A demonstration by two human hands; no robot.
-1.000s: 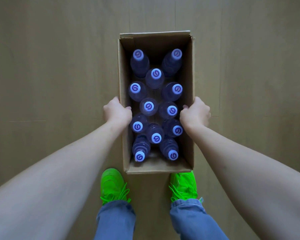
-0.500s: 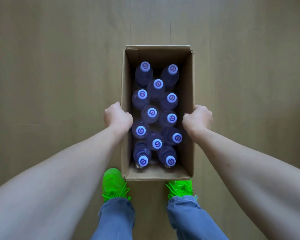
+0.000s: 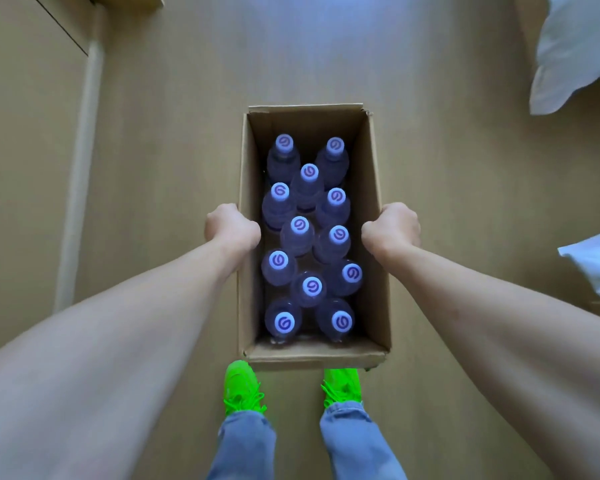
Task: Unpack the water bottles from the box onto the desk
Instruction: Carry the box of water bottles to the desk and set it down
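1. At 6 o'clock, nearest you, your two bright green shoes [image 3: 240, 384] and blue jeans [image 3: 243, 445] stand on the tan floor [image 3: 153, 168], the toes just under the near end of the box.
2. Your left hand [image 3: 231, 227] grips the left wall of the cardboard box [image 3: 317, 356] at about 9 o'clock of it, fingers curled over the rim.
3. Your right hand [image 3: 392, 228] grips the right wall at about 3 o'clock, curled over the rim the same way.
4. The box is open-topped; its long axis runs from 6 to 12 o'clock, straight away from you.
5. Inside stand the water bottles [image 3: 298, 233], twelve caps showing, upright with caps pointing up at you, packed in staggered rows along the box's length.
6. Each white cap carries a purple swirl mark; no wording can be read.
7. Farther off, a pale pipe [image 3: 80, 168] runs along the floor at 10 o'clock, and white bedding [image 3: 575, 53] lies at 2 o'clock, more of it at 3 o'clock.
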